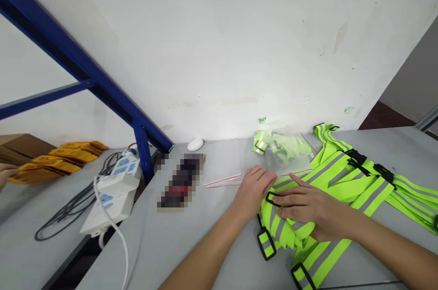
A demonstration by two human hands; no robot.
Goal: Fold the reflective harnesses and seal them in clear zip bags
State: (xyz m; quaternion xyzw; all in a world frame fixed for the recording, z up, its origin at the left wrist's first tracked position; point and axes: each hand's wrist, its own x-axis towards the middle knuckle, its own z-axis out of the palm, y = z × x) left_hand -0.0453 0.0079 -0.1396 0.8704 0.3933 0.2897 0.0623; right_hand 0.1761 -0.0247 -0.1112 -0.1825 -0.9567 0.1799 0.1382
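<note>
A bundle of neon-yellow reflective straps [284,228] with grey stripes and black buckles lies folded on the grey table. My left hand [253,192] is closed at the bundle's far left corner, its fingers curled on the strap; the fingertips are partly hidden. My right hand [318,210] lies over the top of the bundle, fingers stretched out, beside a black slider buckle [273,198]. More loose reflective straps [366,189] spread to the right. Just beyond my hands, a clear zip bag [290,151] with folded neon straps rests near the wall.
Flat clear bags [222,162], a white oval object [195,144] and a pixelated item [179,183] lie left of my hands. Further left are white power strips [114,194], cables, a blue metal frame [143,151] and yellow pieces [58,162]. Another person's hand [4,173] shows at the left edge.
</note>
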